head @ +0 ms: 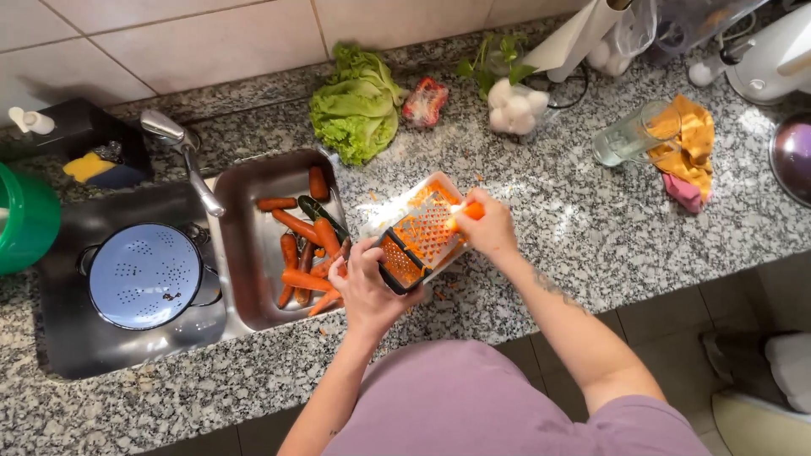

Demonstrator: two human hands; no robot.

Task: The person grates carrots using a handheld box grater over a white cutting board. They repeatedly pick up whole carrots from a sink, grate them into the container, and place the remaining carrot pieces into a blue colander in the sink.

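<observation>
Granite surface (pixel 591 228): speckled grey, under both hands and running out on either side of them.

Steel sink (pixel 253 287): just left of the left hand, two basins. The near basin holds whole carrots (pixel 297 253) and one dark green vegetable, all close beside the left hand. The far basin, well left of that hand, holds a pale blue colander (pixel 144 274). A chrome tap (pixel 182 152) stands beyond it.

Lettuce head (pixel 356 105): beyond both hands, against the tiled wall.

Green bucket (pixel 25 219): well left of the left hand, at the picture's edge.

Box grater (pixel 422 236): orange and white with a dark frame, tilted on the surface between the two hands, touching both.

Left hand (pixel 365 283): fingers curled around the near, lower end of the grater, gripping it.

Right hand (pixel 488 226): fingertips pinched on a short carrot stub (pixel 469 211), which is pressed against the grater's upper face.

Yellow cloth (pixel 694 139): well right of the right hand, with a pink piece at its near edge.

Clear glass jar (pixel 629 135): lying on its side, just beside the cloth.

White eggs (pixel 515 105): beyond the right hand, near some green herbs (pixel 494 59).

Small red packet (pixel 425 101): between the lettuce and the eggs.
</observation>
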